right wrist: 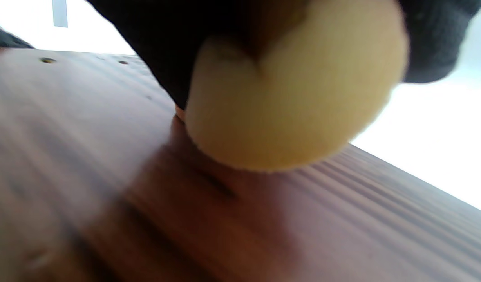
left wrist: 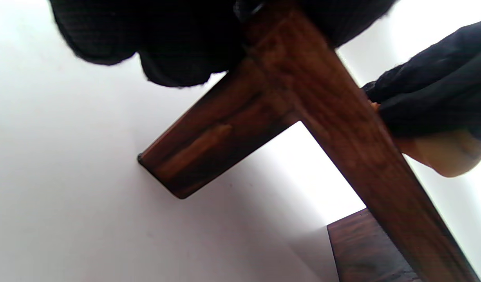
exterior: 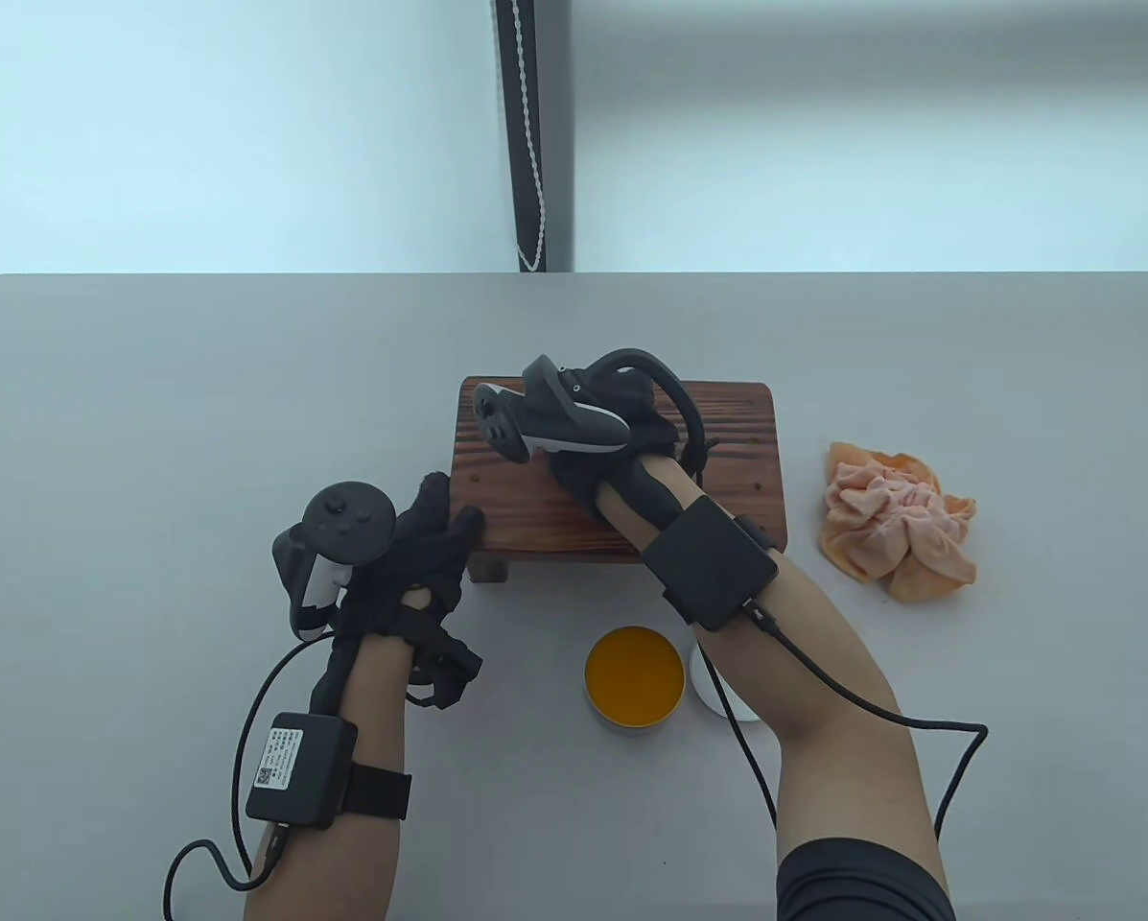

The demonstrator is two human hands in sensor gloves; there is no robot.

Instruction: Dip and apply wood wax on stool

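Resting on the grey table [exterior: 152, 403], the dark wooden stool [exterior: 727, 432] stands upright near the table's middle, its grained seat facing up. The right hand [exterior: 621, 432] lies on the seat's left half, fingers curled round a round pale-yellow sponge applicator [right wrist: 295, 102]; the right wrist view shows the sponge's lower edge touching the seat surface. The left hand [exterior: 420, 556] grips the stool's front left corner: fingers [exterior: 434, 494] lie over the left edge of the seat, the thumb [exterior: 468, 523] on the front edge. The left wrist view shows this corner from below, with the stool leg [left wrist: 209, 145] under the gloved fingers and the sponge at the right edge.

The open wax tin [exterior: 634, 677], filled with orange-yellow wax, sits on the table in front of the stool, near its front edge. A white lid [exterior: 717, 691] lies just beside the tin on its right, partly hidden by the right forearm. A crumpled peach cloth [exterior: 895, 523] lies to the right of the stool, apart from it.
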